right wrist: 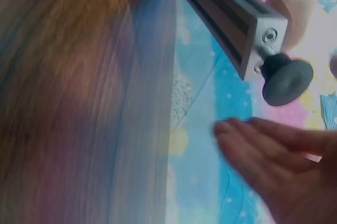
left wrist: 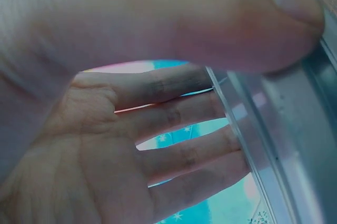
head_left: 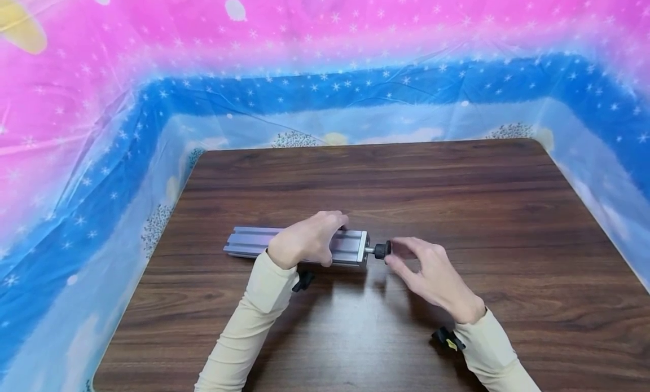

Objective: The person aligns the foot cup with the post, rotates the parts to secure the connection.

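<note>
A silver slotted aluminium profile (head_left: 350, 245) lies lengthwise on the table, an end plate closing its right end. From that plate a threaded stud carries a black levelling foot (right wrist: 288, 81) with a round, flat base. My left hand (head_left: 307, 239) grips the profile from above, thumb on the near side and fingers over the far side. In the left wrist view the thumb (left wrist: 295, 29) presses against the metal. Beside the foot is my right hand (head_left: 431, 271), thumb and fingers spread about its base. The right wrist view shows these fingers (right wrist: 263, 145) fairly straight and apart from the foot.
The dark wood-grain table (head_left: 457, 200) has rounded far corners. A pink and blue patterned cloth (head_left: 325, 93) hangs around its far and side edges. Small black devices (head_left: 447, 339) are strapped at both wrists.
</note>
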Tool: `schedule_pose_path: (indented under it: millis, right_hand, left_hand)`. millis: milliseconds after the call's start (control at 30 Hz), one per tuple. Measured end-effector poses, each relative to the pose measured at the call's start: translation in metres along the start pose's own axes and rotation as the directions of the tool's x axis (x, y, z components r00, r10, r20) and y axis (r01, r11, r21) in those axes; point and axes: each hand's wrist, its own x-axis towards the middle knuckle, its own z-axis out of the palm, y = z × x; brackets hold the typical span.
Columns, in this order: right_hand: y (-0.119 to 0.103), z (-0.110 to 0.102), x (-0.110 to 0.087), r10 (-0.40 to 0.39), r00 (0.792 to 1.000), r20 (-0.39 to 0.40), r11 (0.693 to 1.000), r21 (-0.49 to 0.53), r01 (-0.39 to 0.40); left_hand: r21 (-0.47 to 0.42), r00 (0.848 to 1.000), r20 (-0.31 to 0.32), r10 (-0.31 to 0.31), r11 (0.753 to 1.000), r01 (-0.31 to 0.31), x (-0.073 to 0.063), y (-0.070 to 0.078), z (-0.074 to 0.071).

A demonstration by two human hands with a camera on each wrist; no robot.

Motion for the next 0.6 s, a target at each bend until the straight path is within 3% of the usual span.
schedule_pose_path:
  millis: [167,267,433,600]
  right_hand:
    - [0.0018,-0.0004,0.0003,-0.222,0.974,-0.047,0.975,0.02,0.223]
    - [0.0015,0.0001,0.0021,-0.286,0.955,-0.075,0.958,0.008,0.287]
    - [0.0025,0.001,0.0028,-0.295,0.95,-0.1,0.956,-0.025,0.294]
    - [0.0012,0.0026,0.0026,-0.23,0.969,-0.089,0.973,-0.024,0.229]
  left_hand:
    - [0.009,1.0,-0.005,0.013,1.0,-0.013,0.0001,0.0003,0.0003]
    - [0.009,1.0,-0.002,0.009,1.0,-0.009,0.0007,0.0005,-0.0005]
    - [-0.001,1.0,0.012,0.004,1.0,-0.004,0.0015,0.0003,-0.0002]
    - [-0.001,1.0,0.003,0.009,1.0,-0.009,0.001,0.0002,0.0009]
